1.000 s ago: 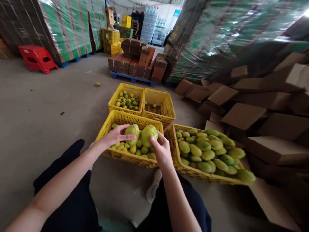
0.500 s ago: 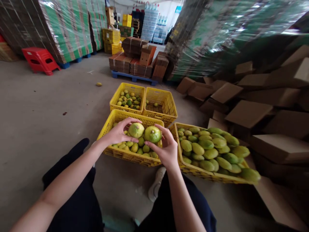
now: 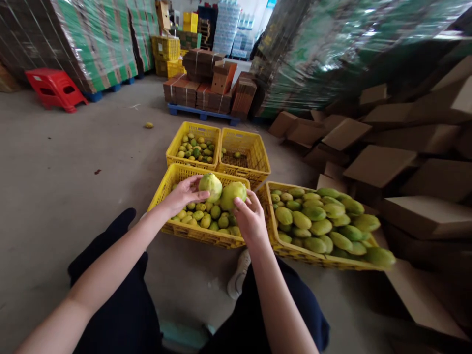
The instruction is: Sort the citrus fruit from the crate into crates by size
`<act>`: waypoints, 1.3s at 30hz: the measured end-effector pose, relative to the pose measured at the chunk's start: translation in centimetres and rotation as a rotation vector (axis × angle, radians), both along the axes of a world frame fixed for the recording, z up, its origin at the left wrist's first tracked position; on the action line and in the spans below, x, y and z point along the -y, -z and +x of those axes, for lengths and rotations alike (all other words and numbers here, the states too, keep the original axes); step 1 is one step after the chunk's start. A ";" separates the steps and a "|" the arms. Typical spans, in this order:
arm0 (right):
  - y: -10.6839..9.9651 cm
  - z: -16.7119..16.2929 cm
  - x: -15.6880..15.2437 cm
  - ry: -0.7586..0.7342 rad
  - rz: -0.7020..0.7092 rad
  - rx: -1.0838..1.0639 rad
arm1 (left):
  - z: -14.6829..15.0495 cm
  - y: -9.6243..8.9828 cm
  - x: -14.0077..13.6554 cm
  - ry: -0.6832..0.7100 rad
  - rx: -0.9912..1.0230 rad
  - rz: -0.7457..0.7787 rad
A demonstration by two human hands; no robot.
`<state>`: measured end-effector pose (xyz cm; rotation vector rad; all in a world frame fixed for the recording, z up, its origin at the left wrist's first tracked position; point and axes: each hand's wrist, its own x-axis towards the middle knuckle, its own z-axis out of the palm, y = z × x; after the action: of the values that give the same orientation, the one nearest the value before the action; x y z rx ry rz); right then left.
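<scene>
My left hand [image 3: 187, 194] is closed round a pale green-yellow papaya [image 3: 210, 187], its fingers at the fruit's left side. Another papaya [image 3: 233, 195], greener and larger, sits in my right hand [image 3: 251, 212], with the thumb on its near face. Both fruits are held side by side above the near yellow crate [image 3: 162, 195], whose load of smaller green and yellow papayas [image 3: 205, 221] partly shows beneath. To the right, a second yellow crate [image 3: 295, 251] is heaped with larger, longer papayas [image 3: 321, 227].
Behind stand a yellow crate [image 3: 173, 143] of small fruit and another [image 3: 262, 152] with a few. One fruit [image 3: 148, 125] lies on the floor. Cardboard boxes [image 3: 381, 169] pile up at right. A red stool [image 3: 55, 88] and a pallet of flattened cartons [image 3: 202, 113] stand farther back.
Both papayas have been tilted, so their ends no longer face me straight on. My hands have risen slightly in view, and the whole view has shifted a little.
</scene>
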<state>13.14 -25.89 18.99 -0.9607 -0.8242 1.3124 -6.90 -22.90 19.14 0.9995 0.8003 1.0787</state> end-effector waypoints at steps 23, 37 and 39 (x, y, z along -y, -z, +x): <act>1.6 -0.4 -1.0 -0.057 -0.070 -0.088 | 0.7 1.0 -0.6 -0.243 0.093 -0.298; 1.4 -1.8 -0.5 -0.227 -0.148 -0.167 | 1.4 0.5 0.1 -0.136 0.006 -0.209; 1.9 -2.0 -0.7 -0.123 -0.122 -0.111 | 1.7 0.5 0.0 -0.135 0.104 -0.254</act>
<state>11.14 -25.18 17.13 -0.9345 -0.7334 1.5223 -5.21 -22.95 18.66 0.6778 0.9043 1.1034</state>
